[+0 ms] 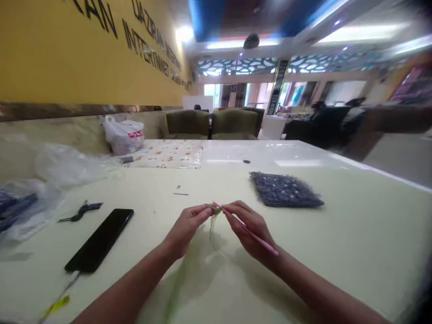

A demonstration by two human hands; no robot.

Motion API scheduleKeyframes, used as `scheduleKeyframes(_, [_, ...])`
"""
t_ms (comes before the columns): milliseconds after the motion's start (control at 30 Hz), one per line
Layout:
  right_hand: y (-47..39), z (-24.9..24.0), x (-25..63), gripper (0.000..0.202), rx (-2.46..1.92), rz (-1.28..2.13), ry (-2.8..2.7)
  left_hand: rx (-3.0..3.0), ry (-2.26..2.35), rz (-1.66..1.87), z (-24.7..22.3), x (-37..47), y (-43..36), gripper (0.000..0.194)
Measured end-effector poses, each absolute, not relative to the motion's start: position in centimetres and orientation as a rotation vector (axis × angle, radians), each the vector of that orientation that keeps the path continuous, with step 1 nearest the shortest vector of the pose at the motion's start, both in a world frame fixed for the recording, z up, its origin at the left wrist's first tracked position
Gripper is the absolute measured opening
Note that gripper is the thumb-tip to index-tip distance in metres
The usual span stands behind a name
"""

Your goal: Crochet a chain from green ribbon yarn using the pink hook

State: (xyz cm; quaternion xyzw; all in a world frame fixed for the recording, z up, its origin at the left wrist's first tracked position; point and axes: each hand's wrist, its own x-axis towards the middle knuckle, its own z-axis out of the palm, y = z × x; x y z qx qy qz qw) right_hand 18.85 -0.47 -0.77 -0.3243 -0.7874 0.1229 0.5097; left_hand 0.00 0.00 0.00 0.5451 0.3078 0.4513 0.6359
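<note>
My left hand (187,227) pinches pale green yarn (212,227) between thumb and fingers. A strand of it hangs in a loop below the fingertips, and a blurred green length runs down toward the table's near edge. In my right hand (251,225) is a pink crochet hook (261,241), its handle end lying back along the wrist. The hook's tip meets the yarn where the two hands come together, above the pale table (216,288). Fingers partly cover the small worked bit of yarn.
A dark knitted piece with pale beads (286,190) lies at right. At left are a black phone (101,240) on a cable, keys (83,210) and clear plastic bags (64,166). A needle (181,194) lies ahead. Farther back are a white carrier bag (124,135) and chairs (234,123).
</note>
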Motion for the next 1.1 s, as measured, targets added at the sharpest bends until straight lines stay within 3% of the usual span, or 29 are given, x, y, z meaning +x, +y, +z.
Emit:
scheduleKeyframes(533, [-0.64, -1.37, 18.92, 0.021, -0.772, 0.235, -1.967, 1.085, 0.746, 1.027, -0.22, 0.81, -0.5, 0.045])
scheduleKeyframes(733, [-0.63, -1.23, 18.96, 0.021, -0.754, 0.266, -1.957, 1.079, 0.72, 1.01, -0.57, 0.8, -0.39, 0.044])
scheduleKeyframes(933, [-0.75, -0.99, 18.89, 0.023, -0.747, 0.248, -1.964, 1.067, 0.69, 1.0, -0.21, 0.64, -0.32, 0.031])
scheduleKeyframes(1100, [-0.79, -1.11, 18.8, 0.022, -0.743, 0.244, -2.002, 1.035, 0.735, 1.005, -0.22, 0.81, -0.39, 0.034])
